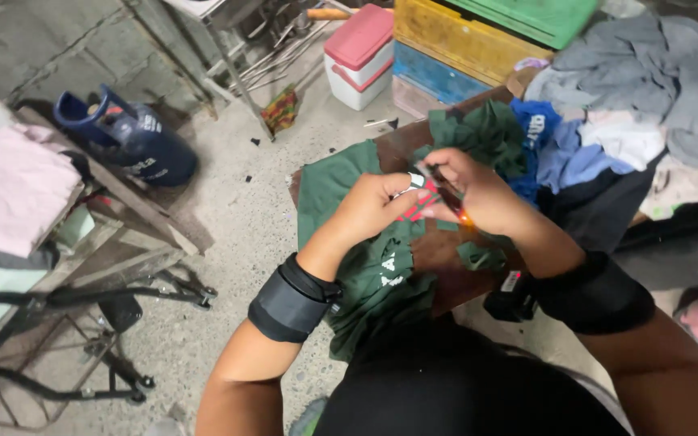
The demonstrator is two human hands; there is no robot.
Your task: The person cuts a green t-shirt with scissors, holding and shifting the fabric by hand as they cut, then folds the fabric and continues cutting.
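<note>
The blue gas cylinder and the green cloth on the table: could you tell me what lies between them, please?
In the head view, bare concrete floor with small dark scraps separates the blue gas cylinder from the green cloth.

A bare concrete floor [236, 218], stained and littered with dark scraps, runs beneath a rough grey wall [34, 40]. A blue gas cylinder [127, 137] lies on its side near a wooden bench [123, 234] draped with pink cloth [14, 190]. Beyond, a red-lidded white cooler [359, 56] stands beside stacked yellow, blue and green crates [454, 44], with heaped clothing [640, 105] at right.
</note>
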